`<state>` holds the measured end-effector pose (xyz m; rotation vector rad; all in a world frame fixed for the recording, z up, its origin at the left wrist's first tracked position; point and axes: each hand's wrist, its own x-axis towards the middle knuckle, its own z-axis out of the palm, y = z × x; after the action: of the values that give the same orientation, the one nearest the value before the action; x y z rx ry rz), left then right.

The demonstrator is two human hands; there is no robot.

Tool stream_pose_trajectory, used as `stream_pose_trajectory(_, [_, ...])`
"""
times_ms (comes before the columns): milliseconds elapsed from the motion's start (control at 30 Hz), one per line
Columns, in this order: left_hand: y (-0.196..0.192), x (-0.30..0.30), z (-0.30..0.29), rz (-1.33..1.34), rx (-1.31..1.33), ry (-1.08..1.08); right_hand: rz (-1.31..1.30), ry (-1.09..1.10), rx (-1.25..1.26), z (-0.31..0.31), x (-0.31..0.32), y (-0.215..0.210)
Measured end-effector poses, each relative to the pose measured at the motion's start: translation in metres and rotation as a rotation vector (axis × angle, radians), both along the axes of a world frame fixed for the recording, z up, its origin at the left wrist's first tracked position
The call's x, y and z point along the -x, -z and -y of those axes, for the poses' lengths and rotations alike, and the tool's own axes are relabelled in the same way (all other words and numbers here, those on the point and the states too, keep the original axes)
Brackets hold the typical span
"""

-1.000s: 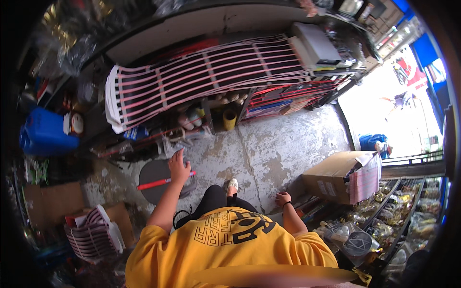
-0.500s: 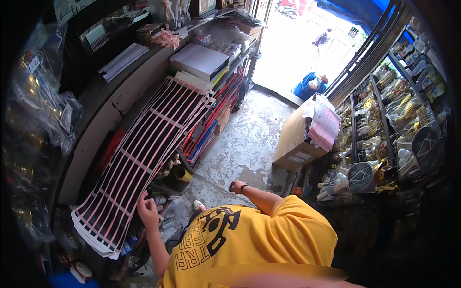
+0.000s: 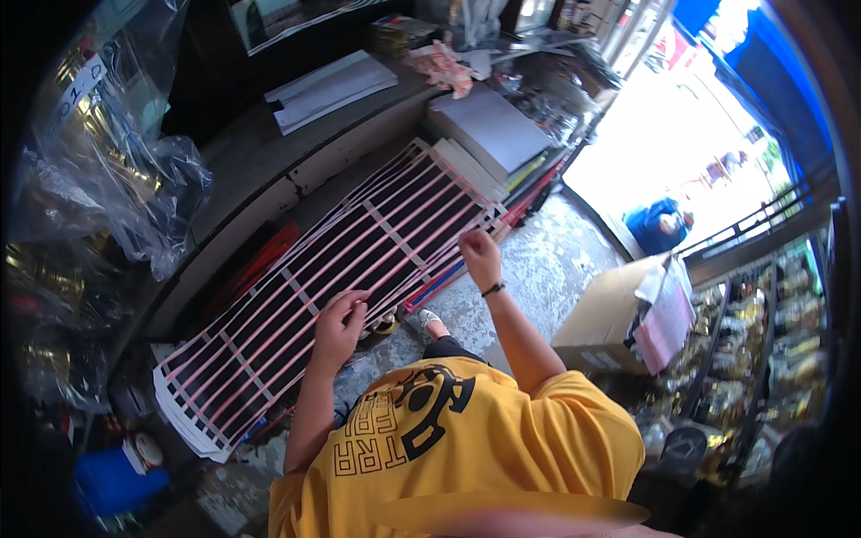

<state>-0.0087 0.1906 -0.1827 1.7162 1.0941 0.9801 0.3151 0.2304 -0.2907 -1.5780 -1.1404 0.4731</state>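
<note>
A stack of long sheets [image 3: 296, 300], printed with black strips and pink lines, lies slantwise on a low surface before me. Over the near edge of the stack is my left hand [image 3: 337, 330], its fingers loosely bent with a small gap to the thumb. Nothing shows in it. My right hand [image 3: 482, 257] is held by the far right end of the sheets, its fingers curled in; whatever they may hold is hidden. A dark band circles that wrist. Whether either hand touches the paper I cannot tell.
A white box [image 3: 493, 130] and white papers [image 3: 332, 90] lie beyond the sheets. An open carton [image 3: 614, 314] stands on the floor at right, before shelves of bagged goods [image 3: 735, 350]. Plastic-wrapped golden items [image 3: 108, 152] hang at left. A blue container [image 3: 121, 480] is lower left.
My view has turned and come closer to the sheets. My right hand has risen from beside my body to the sheets' far end. My left hand has moved rightward along their near edge.
</note>
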Motion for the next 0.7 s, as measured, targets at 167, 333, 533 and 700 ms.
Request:
stream_pose_trajectory(167, [0.008, -0.054, -0.035, -0.044, 0.064, -0.088, 0.282, -0.081, 0.057, -0.141, -0.033, -0.017])
stream_pose_trajectory(333, [0.01, -0.102, -0.066, -0.083, 0.119, -0.101, 0.526, 0.008, 0.309, -0.221, -0.038, 0.0])
stream_pose_trajectory(533, [0.017, -0.131, -0.082, -0.09, 0.19, -0.142, 0.532, -0.027, 0.271, -0.238, -0.041, 0.009])
stream_pose_trajectory(700, [0.015, -0.156, -0.101, -0.096, 0.237, -0.14, 0.393, -0.048, 0.182, -0.26, -0.047, 0.016])
